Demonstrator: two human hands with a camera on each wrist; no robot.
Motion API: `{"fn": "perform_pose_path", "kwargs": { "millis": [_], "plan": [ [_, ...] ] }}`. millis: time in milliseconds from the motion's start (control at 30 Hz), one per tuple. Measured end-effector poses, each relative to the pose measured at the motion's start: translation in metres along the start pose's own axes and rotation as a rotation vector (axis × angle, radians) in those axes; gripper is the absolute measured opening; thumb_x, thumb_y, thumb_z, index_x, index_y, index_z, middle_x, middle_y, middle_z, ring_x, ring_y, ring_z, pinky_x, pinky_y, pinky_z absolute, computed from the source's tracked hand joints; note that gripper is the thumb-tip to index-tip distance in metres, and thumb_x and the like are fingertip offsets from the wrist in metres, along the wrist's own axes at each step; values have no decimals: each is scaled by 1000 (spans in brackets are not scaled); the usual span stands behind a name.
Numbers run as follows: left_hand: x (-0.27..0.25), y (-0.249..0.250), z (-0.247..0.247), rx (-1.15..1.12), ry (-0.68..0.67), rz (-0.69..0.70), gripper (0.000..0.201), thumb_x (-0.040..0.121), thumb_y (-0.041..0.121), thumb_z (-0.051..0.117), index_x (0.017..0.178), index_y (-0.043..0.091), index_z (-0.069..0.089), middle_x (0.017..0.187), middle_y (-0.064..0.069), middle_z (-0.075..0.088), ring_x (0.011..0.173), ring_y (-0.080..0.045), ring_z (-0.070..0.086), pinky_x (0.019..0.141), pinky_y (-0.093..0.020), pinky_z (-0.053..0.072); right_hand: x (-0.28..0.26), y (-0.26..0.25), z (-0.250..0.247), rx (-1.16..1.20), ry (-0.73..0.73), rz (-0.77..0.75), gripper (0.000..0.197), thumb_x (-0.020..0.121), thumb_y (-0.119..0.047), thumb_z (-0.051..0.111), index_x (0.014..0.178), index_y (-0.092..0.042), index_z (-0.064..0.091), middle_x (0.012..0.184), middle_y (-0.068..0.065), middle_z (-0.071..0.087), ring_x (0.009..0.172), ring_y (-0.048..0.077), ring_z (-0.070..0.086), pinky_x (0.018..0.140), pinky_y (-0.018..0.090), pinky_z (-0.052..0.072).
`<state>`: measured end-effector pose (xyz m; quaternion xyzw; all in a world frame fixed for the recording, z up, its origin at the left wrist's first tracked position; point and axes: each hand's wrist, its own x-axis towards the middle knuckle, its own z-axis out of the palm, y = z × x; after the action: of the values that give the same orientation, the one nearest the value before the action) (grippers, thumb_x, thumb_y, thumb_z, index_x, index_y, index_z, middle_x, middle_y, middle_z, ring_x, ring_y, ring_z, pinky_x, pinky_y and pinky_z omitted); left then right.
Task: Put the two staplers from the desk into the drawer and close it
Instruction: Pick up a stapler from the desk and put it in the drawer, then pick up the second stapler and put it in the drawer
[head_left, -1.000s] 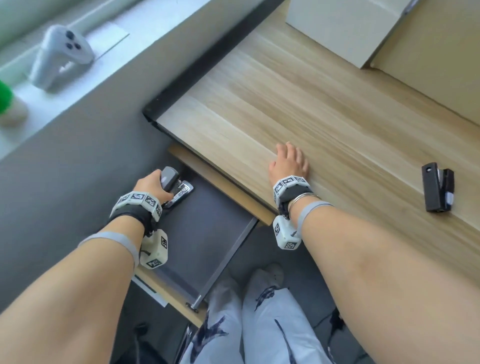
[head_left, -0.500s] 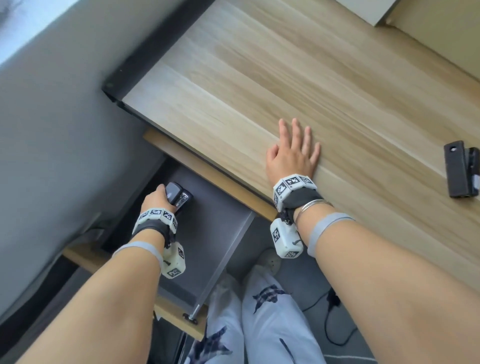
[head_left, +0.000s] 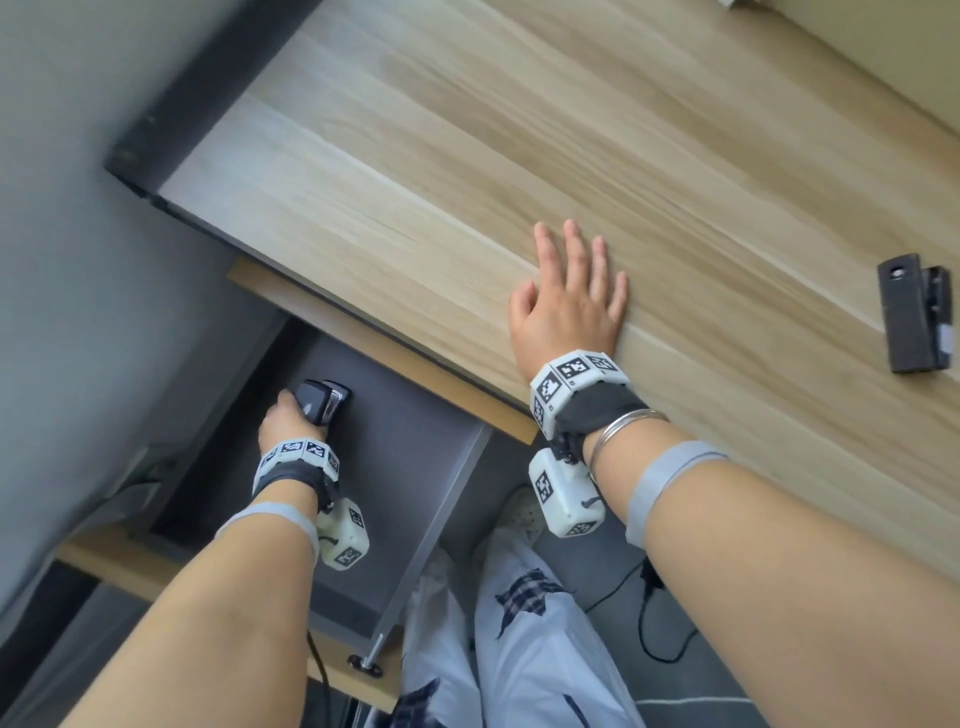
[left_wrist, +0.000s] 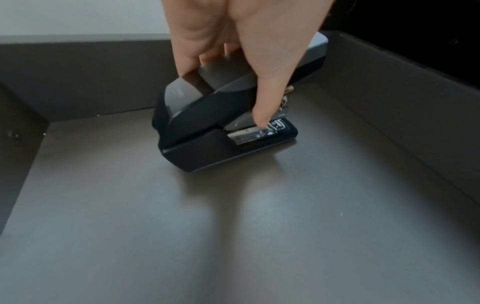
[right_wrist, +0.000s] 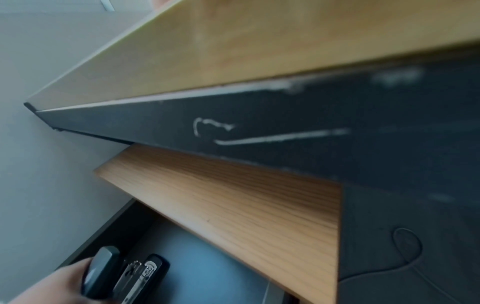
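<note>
My left hand (head_left: 291, 421) grips a dark grey stapler (head_left: 323, 402) from above, fingers and thumb curled round its top arm (left_wrist: 228, 86). Its base rests on the grey floor of the open drawer (head_left: 415, 467), near the back. The same stapler (right_wrist: 124, 273) shows at the bottom left of the right wrist view. My right hand (head_left: 569, 306) lies flat, fingers straight and spread, on the front edge of the wooden desk (head_left: 519, 156). A second black stapler (head_left: 917, 325) lies on the desk at the far right, well away from both hands.
The drawer's wooden front (head_left: 130, 566) sticks out toward me at lower left, a metal rail (head_left: 426, 561) on its right side. A grey wall (head_left: 78, 208) stands close on the left. My legs in pale trousers (head_left: 519, 634) and a black cable (head_left: 649, 623) lie below the desk.
My left hand has lowered the stapler deeper into the drawer until its base sits on the floor. My right hand has spread flat on the desk edge.
</note>
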<state>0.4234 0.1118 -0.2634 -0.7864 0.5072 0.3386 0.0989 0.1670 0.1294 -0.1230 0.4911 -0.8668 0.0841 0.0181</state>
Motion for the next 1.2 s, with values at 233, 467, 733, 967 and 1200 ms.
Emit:
{"fn": "perform_pose_path", "kwargs": {
  "millis": [233,467,733,967,1200],
  "plan": [
    [-1,0,1,19,-86,-26,55,74,15,73,121,1,48,125,-23,57,119,-38,55,94,-43,47,0,1,-2,7,-19,4,62,84,-30,42,145,-33,35,156,-3,32,146,25,27,116,50,19],
    [-15,6,-35,29,-114,-7,67,73,22,76,130,2,46,131,-21,55,122,-37,53,96,-40,46,0,2,-5,36,-59,7,61,85,-29,42,146,-33,34,157,-2,31,146,26,26,116,50,18],
    [-63,38,-106,-39,-52,155,36,80,16,69,114,8,62,118,-11,68,111,-27,62,95,-29,45,-6,10,-33,44,-354,-53,61,93,-29,40,150,-33,19,162,-2,12,150,24,9,120,46,10],
    [-118,122,-177,21,-1,391,27,80,19,68,104,7,67,109,-12,71,93,-26,63,82,-27,45,9,21,-76,111,-482,-30,52,94,-25,44,145,-26,35,159,0,22,148,27,14,119,47,13],
    [-150,225,-177,41,-56,533,32,82,20,67,112,8,63,111,-11,71,80,-19,55,75,-26,45,58,87,-116,55,-415,70,46,91,-22,45,137,-24,44,149,1,39,140,24,28,113,42,23]
  ]
}}
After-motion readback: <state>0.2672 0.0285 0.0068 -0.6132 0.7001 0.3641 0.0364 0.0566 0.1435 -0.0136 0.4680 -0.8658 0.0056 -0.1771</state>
